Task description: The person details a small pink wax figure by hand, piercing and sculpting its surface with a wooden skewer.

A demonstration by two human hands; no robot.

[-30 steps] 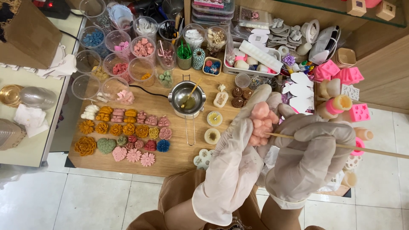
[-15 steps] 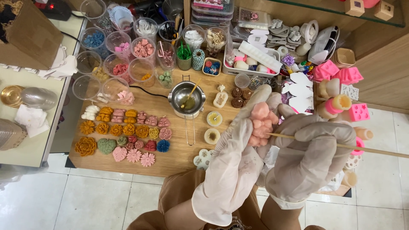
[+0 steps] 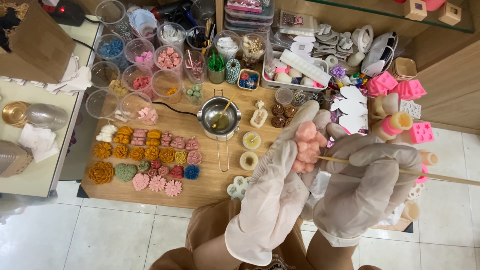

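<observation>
Both my hands wear thin whitish gloves. My left hand [image 3: 272,187] holds a pink bear-shaped wax figure [image 3: 306,146] up in front of me, fingers wrapped behind it. My right hand [image 3: 367,187] is closed around a thin wooden skewer [image 3: 435,176]; its tip touches the side of the pink figure, and its shaft runs off to the right. Below them stands a low wooden table [image 3: 210,185] with rows of small coloured wax flowers and figures [image 3: 145,157] at its left. A small metal melting pot [image 3: 219,117] with a stick in it sits at the table's middle.
Several clear cups [image 3: 145,70] of coloured wax bits crowd the back left. Pink silicone moulds [image 3: 400,90], white moulds and a white tray [image 3: 300,70] fill the back right. A cardboard box [image 3: 35,42] rests on a pale counter at left. White tiled floor [image 3: 100,235] surrounds the table.
</observation>
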